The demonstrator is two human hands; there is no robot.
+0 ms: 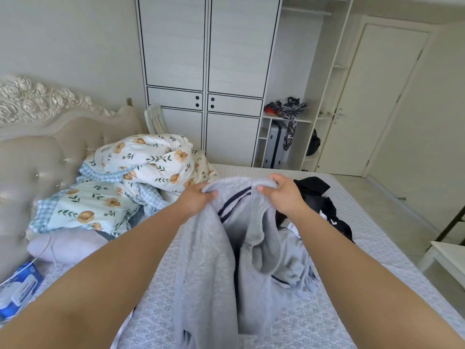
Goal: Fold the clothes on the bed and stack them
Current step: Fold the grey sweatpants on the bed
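Gripping the grey garment [226, 248] by its top edge, your left hand [195, 200] and right hand [283, 195] each have fingers curled round a bunch of cloth, held up over the middle of the bed [377, 222], with the rest hanging down toward the near edge. Looks like the step in hand is shaking it out before the first fold. Move your hands further apart along that top edge so the cloth pulls flat (right now they sit close and the fabric bunches between them). Then, I'd say, lower it onto bare mattress near the near edge, front down, and smooth it before folding the sides in. Keep it off the black clothes [319, 205] lying just beyond your right wrist toward the right edge, or the two will tangle.

Hard to tell what the garment is: dark stripes [234, 200] show near the top, maybe a collar or cuff trim, but sleeves and hem are lost in the folds. Its bottom end runs out of frame. Your right fingertips are buried in cloth. The black pile is partly behind your right forearm, so piece count is unclear. Floral bedding [141, 172] is heaped toward the headboard [37, 152] on the left; a blue packet [17, 290] at the near left corner is cut off. No folded stack visible yet.
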